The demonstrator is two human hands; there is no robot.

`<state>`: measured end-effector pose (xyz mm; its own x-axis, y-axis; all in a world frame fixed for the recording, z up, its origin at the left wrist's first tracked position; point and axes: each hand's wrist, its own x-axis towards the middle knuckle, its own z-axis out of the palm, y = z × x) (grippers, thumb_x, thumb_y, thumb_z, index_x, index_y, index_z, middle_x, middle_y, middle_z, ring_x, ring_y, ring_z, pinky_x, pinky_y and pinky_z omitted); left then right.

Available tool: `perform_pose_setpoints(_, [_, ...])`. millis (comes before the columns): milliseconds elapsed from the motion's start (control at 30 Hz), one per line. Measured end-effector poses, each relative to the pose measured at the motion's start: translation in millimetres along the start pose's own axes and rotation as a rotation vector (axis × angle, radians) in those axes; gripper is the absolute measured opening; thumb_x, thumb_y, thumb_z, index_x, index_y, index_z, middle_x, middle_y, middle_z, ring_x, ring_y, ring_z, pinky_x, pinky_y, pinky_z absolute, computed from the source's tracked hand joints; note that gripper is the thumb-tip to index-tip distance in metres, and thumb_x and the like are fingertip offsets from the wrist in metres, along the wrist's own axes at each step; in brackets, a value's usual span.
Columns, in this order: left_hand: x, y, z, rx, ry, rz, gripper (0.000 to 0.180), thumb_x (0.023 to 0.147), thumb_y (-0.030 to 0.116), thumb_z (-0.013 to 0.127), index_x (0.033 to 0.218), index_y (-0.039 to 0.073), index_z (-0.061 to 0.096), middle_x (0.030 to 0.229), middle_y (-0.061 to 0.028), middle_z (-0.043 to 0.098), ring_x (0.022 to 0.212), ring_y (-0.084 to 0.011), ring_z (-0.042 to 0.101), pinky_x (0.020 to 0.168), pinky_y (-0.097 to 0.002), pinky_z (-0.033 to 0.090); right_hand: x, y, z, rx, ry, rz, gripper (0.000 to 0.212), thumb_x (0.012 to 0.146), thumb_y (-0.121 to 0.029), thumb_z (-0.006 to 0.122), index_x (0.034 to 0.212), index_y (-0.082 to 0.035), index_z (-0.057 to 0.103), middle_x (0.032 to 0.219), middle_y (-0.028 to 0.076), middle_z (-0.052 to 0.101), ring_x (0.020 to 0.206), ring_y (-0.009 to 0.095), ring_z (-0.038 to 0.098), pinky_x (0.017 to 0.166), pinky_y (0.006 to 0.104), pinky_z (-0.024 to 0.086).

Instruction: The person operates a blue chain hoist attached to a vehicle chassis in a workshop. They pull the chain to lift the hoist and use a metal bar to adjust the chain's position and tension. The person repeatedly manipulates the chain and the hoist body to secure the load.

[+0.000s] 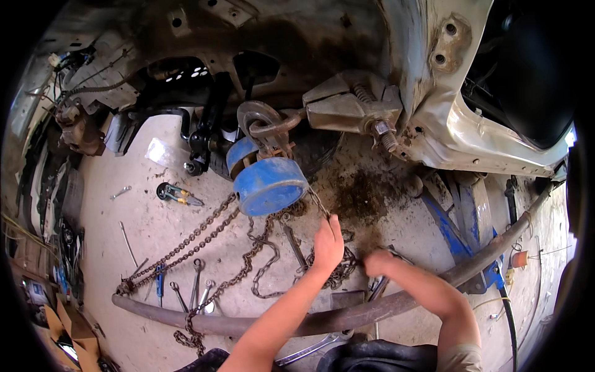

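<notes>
- Presently, a thin chain (317, 200) is grasped by the left hand (329, 243); its grip is closed around the links, just below and to the right of the blue chain hoist (271, 186).
- The right hand (378, 263) is held low, to the right of the chain heap (338, 273). Fingers appear curled, but detail is blurred; whether anything is held in this grip cannot be told.
- The hoist is suspended near the middle of the view, its rusty hook (265, 121) linked toward a heavy metal clamp (353, 110), which is set against the pale vehicle body (427, 133).
- A rusty chain (197, 239) is led in two runs from the hoist, down and leftward to the left end of a long brown pipe (372, 315). The pipe is laid across the near side and crossed by the left forearm.
- Further links are draped over the pipe, left of that forearm.
- On the concrete floor (105, 226), several wrenches (196, 279) and a blue-handled screwdriver (160, 282) are scattered on the left; pliers (185, 196) with yellow-and-teal handles are seen farther off.
- A large wrench (313, 348) is partly hidden at the near edge.
- Dark dirt (365, 195) is spread beyond the hands; a blue metal stand (455, 229) is noted at right.
</notes>
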<state>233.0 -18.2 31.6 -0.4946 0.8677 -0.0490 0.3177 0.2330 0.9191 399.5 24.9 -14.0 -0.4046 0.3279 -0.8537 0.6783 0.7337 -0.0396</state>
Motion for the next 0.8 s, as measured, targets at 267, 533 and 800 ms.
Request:
perform_pose_setpoints(267, [-96.3, -60.8, 31.7, 0.795, -1.261, -0.147, 0.042, 0.091, 0.035, 0.045, 0.114, 0.002, 0.058, 0.112, -0.0192, 0.06, 0.104, -0.0329, 0.059, 0.088, -0.0427, 0.046, -7.5, -68.2, -125.3, 1.475, 0.507, -0.472, 0.054, 0.096, -0.047, 0.034, 0.093, 0.001, 0.057, 0.075, 0.015, 0.063, 0.071, 0.023, 0.062, 0.066, 0.0345, 0.048])
perform_pose_setpoints(533, [-19.2, -27.2, -39.9, 0.132, -0.041, 0.002, 0.035, 0.096, 0.029, 0.038, 0.087, 0.001, 0.057, 0.086, -0.018, 0.061, 0.084, -0.0327, 0.059, 0.075, -0.042, 0.045, -5.3, -12.1, -29.6, 0.472, 0.743, -0.184, 0.037, 0.094, -0.034, 0.039, 0.098, -0.001, 0.057, 0.075, 0.024, 0.063, 0.071, 0.04, 0.063, 0.069, 0.0492, 0.05])
perform_pose_setpoints(800, [35.3, 40.8, -24.2, -0.66, 0.06, -0.233, 0.037, 0.097, 0.033, 0.039, 0.084, 0.001, 0.051, 0.071, -0.0077, 0.052, 0.065, -0.0192, 0.049, 0.06, -0.0359, 0.039, -32.3, -25.2, -64.8, 0.195, 0.294, -0.17, 0.039, 0.093, -0.036, 0.038, 0.099, -0.006, 0.062, 0.095, 0.02, 0.063, 0.091, 0.035, 0.061, 0.078, 0.0439, 0.049])
